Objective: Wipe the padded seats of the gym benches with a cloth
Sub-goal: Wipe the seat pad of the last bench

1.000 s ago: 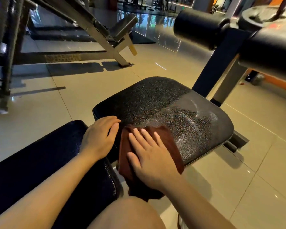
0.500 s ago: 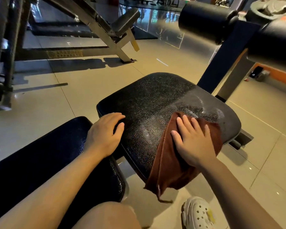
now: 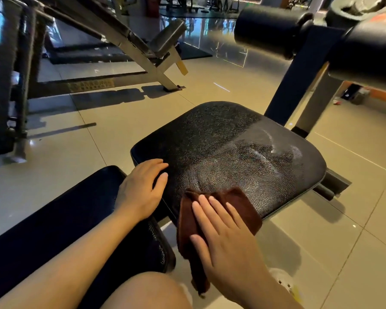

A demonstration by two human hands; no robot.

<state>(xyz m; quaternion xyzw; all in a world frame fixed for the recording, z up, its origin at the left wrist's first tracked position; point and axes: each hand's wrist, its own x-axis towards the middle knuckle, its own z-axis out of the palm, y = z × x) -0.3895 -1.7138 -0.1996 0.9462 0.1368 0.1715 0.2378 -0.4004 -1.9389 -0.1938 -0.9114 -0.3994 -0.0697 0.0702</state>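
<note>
Wiping seat pad (image 3: 221, 139) | cloth (image 3: 236, 201) on near edge, under right hand (image 3: 227, 237), fingers flat | left hand (image 3: 140, 192) resting open on pad corner | advice: overlap strokes toward streaked far side

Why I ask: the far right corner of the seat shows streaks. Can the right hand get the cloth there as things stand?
Probably yes: the right hand presses the cloth flat on the seat, and nothing lies between.
</note>
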